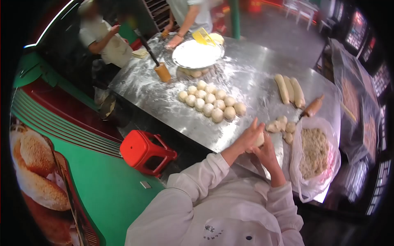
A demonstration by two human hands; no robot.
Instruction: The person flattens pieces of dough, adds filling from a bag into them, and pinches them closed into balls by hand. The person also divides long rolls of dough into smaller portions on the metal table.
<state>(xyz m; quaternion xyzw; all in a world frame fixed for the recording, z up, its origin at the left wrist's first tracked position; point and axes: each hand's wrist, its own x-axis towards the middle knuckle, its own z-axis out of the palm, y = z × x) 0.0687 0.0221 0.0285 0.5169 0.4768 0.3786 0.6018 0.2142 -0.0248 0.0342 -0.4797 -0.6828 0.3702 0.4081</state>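
Between my two hands is a pale dough ball (259, 140), held above the near edge of the steel table. The fingers of my left hand (249, 135) curve round its far left side. From the right, my right hand (267, 154) closes on the same dough ball, hiding part of it. Just beyond lie small dough pieces (282, 124) in a loose cluster. To the left, floured dough balls (210, 98) sit in rows. Beside my right hand, a plastic bag (296, 172) stands open with a crumbly beige filling (314, 153) in it.
Dough logs (289, 90) and a wooden-handled tool (313, 106) lie on the right of the table (258, 61). A flour tray (197, 53), yellow scraper (203, 37) and wooden roller (162, 72) are farther back. Two people work at the far side. A red stool (139, 147) stands left.
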